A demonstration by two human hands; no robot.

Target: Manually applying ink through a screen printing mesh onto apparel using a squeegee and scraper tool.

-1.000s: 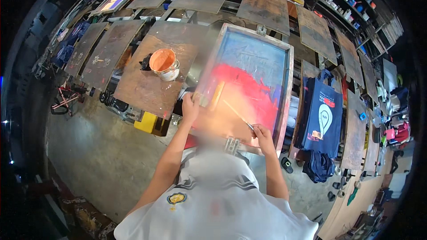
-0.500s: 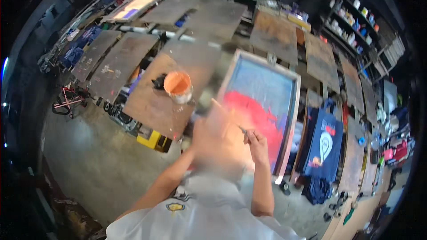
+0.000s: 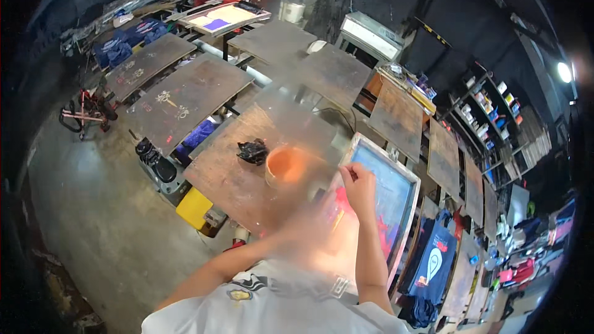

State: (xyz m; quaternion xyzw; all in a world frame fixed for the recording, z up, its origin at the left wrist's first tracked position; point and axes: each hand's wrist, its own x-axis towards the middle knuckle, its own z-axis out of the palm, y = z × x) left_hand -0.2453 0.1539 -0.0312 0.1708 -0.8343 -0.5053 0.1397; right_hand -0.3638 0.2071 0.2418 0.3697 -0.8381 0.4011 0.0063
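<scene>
My right hand (image 3: 360,187) is raised over the near-left part of a wood-edged printing screen (image 3: 416,195). Its fingers are pinched together; whatever they hold, if anything, is hidden. The screen has blue mesh with red ink smeared across it. A smear blurs my left hand (image 3: 306,229), low between the screen and a brown board (image 3: 232,170), so its fingers do not show. Near it, a thin yellow stick (image 3: 338,220) stands out against the screen. On the board sits a bucket (image 3: 286,166), orange inside, beside a crumpled black plastic bag (image 3: 253,151).
Flat boards stand in rows to the left (image 3: 192,96) and right (image 3: 396,117). A dark blue printed bag (image 3: 433,256) lies right of the screen. A yellow box (image 3: 195,208) is below the board's near edge. A shelf of bottles (image 3: 489,111) stands far right.
The view has swung, shifting the bucket and screen rightward and down in the picture. My right hand has moved up toward the screen's left edge; the small dark-tipped thing in its fingers no longer shows.
</scene>
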